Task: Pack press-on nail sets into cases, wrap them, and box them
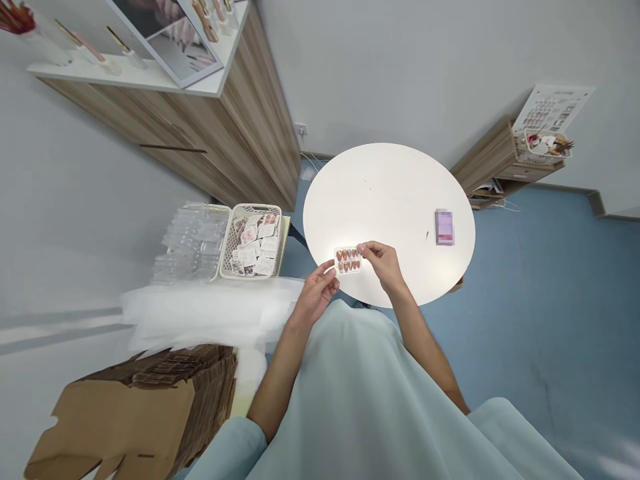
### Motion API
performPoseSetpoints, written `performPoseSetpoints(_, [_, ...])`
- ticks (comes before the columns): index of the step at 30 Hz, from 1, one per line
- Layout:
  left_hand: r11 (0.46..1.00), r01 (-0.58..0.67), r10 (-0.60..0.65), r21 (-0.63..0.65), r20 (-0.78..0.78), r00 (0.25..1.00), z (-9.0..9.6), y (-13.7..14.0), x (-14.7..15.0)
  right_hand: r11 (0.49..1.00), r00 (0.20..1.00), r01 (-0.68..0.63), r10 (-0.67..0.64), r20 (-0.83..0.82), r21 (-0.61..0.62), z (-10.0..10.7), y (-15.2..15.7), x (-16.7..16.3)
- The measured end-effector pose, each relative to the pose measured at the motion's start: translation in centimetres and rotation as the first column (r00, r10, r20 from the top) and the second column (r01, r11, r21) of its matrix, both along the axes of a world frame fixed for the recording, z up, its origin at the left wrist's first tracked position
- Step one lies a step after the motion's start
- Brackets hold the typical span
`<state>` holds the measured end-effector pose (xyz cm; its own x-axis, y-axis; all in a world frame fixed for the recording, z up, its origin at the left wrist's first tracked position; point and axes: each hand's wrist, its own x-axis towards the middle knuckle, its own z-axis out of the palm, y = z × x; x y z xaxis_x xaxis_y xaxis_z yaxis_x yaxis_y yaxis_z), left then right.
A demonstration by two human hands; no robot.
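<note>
A small card of press-on nails [349,261], two rows of orange-brown and silvery pieces, is held over the near edge of the round white table [385,193]. My left hand [316,291] pinches the card's left edge between thumb and fingers. At its upper right corner, my right hand [383,262] grips it with thumb and forefinger. The nails face up toward me. On the table's right side lies a purple pack [444,227], its face blurred out.
To the left, a white basket [226,257] holds printed cards [256,243]; clear plastic cases [193,240] are piled beside it. White foam sheets [210,307] and flattened cardboard boxes [135,413] lie nearer. A wooden cabinet [265,113] stands behind, a smaller one [487,160] at right.
</note>
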<state>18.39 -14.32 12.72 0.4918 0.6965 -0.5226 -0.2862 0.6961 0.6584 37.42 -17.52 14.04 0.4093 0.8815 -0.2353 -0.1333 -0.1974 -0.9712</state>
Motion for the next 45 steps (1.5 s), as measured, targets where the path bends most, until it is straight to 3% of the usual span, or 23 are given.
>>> performPoseSetpoints(5, [0.988, 0.152, -0.147, -0.022, 0.143, 0.979, 0.5, 0.0, 0.0, 0.997, 0.987, -0.083, 0.083, -0.136, 0.009, 0.0, 0.2, -1.2])
performPoseSetpoints(12, [0.991, 0.126, -0.127, 0.032, 0.014, 0.992, 0.3, 0.7, -0.2, 0.998, 0.995, -0.061, 0.058, -0.083, -0.034, -0.5, 0.8, -1.6])
performPoseSetpoints(16, [0.991, 0.069, -0.049, 0.112, -0.175, 0.983, 0.0, 1.0, -0.1, 0.998, 1.0, 0.011, -0.01, 0.015, -0.06, -0.3, 0.8, -1.3])
performPoseSetpoints(20, [0.966, -0.006, 0.105, 0.258, -0.371, 0.923, -0.2, 1.1, 0.3, 0.999, 0.988, -0.043, 0.046, 0.145, -0.024, 0.4, 0.7, -1.9])
performPoseSetpoints(26, [0.927, -0.037, 0.209, 0.372, -0.431, 0.878, -0.2, 0.9, 0.8, 0.998, 0.961, 0.01, 0.006, 0.275, -0.054, 0.1, 1.1, -2.2])
performPoseSetpoints(31, [0.945, -0.06, 0.19, 0.322, -0.386, 0.903, -0.3, 1.0, 0.7, 0.992, 0.982, 0.077, -0.059, 0.177, -0.099, -0.6, 1.1, -0.2])
performPoseSetpoints(38, [0.974, -0.03, 0.1, 0.225, -0.307, 0.947, 0.1, 1.4, 0.4, 0.993, 1.0, 0.009, -0.011, -0.015, -0.115, -0.3, 0.6, 1.3])
performPoseSetpoints(42, [0.996, 0.006, 0.007, 0.084, -0.152, 0.988, -0.2, 1.6, 0.3, 0.997, 0.995, -0.03, 0.023, -0.095, -0.07, -0.4, 0.6, 1.5])
performPoseSetpoints(45, [0.994, 0.105, -0.105, 0.005, 0.028, 0.994, -0.1, 1.4, 0.4, 0.996, 0.983, -0.082, 0.076, -0.168, -0.032, -0.6, 0.7, 1.4])
